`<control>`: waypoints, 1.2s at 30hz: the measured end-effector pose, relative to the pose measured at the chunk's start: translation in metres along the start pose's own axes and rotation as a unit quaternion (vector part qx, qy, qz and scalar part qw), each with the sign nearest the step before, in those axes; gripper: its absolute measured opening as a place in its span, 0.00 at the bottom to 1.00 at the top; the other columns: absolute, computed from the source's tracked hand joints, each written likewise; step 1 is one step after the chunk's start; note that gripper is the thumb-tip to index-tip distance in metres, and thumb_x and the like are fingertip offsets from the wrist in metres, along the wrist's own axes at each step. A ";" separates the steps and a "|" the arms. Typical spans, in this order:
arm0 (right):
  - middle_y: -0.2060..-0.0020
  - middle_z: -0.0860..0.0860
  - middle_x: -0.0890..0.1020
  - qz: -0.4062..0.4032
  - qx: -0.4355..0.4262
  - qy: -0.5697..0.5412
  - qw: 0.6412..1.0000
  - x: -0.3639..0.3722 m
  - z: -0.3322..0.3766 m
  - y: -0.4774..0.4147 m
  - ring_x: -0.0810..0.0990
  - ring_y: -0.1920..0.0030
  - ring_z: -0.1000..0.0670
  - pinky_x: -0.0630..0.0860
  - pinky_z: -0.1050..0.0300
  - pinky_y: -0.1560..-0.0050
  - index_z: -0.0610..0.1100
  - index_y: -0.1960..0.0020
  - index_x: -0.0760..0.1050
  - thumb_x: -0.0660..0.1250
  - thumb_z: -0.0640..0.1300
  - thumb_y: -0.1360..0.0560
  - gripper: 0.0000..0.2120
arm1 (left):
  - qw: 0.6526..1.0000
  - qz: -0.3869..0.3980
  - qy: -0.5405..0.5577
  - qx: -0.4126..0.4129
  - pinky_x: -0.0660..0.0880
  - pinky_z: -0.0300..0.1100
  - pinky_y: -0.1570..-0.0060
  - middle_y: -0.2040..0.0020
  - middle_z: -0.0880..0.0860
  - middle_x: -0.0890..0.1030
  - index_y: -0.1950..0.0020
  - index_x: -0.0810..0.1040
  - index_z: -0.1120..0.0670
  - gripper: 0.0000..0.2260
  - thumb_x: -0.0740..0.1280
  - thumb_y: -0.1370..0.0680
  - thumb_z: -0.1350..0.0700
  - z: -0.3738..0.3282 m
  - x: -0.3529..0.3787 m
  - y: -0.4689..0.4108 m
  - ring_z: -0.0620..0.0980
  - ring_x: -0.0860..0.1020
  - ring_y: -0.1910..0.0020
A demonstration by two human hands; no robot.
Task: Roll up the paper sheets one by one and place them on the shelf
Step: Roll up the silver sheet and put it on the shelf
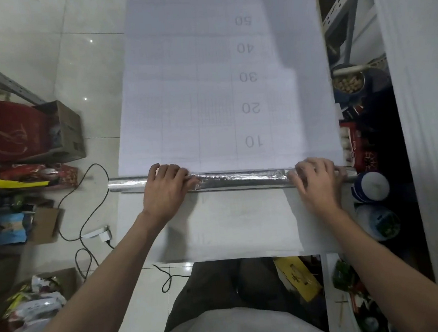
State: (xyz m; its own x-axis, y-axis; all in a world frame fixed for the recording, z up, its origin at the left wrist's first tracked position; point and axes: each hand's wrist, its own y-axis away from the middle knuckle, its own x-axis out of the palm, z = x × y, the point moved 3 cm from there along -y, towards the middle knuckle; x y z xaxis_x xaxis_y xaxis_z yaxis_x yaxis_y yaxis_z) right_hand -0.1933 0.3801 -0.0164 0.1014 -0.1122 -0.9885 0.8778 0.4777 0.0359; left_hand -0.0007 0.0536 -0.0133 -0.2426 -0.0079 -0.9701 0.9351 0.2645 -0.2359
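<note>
A long white paper sheet (206, 88) with a faint grid and upside-down numbers 10 to 50 lies flat on the tiled floor, stretching away from me. Its near end is wound into a thin silvery roll (240, 180) lying crosswise. My left hand (166, 188) presses down on the roll left of its middle, fingers curled over it. Near the roll's right end my right hand (316, 179) grips it the same way. Another white sheet (231, 230) lies under the roll, between it and my knees.
A grey metal shelf (345, 19) stands at the right, with jars, tins and boxes at its foot. At the left are a cardboard box (65, 130), a red bag (8, 132), snack packets and a black cable with a charger (97, 233).
</note>
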 end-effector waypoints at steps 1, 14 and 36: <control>0.36 0.49 0.74 0.001 -0.006 0.008 1.000 0.002 -0.001 0.000 0.66 0.35 0.47 0.58 0.42 0.35 0.53 0.42 0.79 0.48 0.70 0.22 0.29 | 1.000 -0.005 -0.017 -0.010 0.72 0.54 0.43 0.51 0.56 0.82 0.49 0.81 0.56 0.19 0.60 0.16 0.43 -0.001 0.000 -0.002 0.60 0.79 0.53; 0.40 0.52 0.78 0.003 -0.049 0.017 0.999 0.000 -0.003 -0.023 0.69 0.38 0.48 0.60 0.44 0.37 0.52 0.43 0.76 0.49 0.71 0.22 0.28 | 0.997 0.070 -0.012 0.000 0.67 0.56 0.34 0.45 0.56 0.80 0.42 0.77 0.56 0.27 0.50 0.17 0.37 0.003 0.011 -0.010 0.60 0.79 0.47; 0.43 0.49 0.77 0.005 -0.041 0.017 0.999 0.003 -0.006 -0.035 0.70 0.39 0.45 0.61 0.42 0.38 0.50 0.33 0.73 0.56 0.71 0.24 0.30 | 0.996 0.093 -0.006 0.011 0.66 0.53 0.37 0.51 0.54 0.80 0.39 0.76 0.55 0.29 0.53 0.20 0.32 0.010 0.014 -0.031 0.59 0.78 0.53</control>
State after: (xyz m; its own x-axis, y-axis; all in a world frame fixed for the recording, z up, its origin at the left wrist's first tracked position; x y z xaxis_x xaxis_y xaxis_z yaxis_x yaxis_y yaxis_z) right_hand -0.2266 0.3684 -0.0212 0.0930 -0.0790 -0.9925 0.8354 0.5485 0.0346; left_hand -0.0302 0.0359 -0.0200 -0.0608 0.0271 -0.9978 0.9692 0.2408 -0.0525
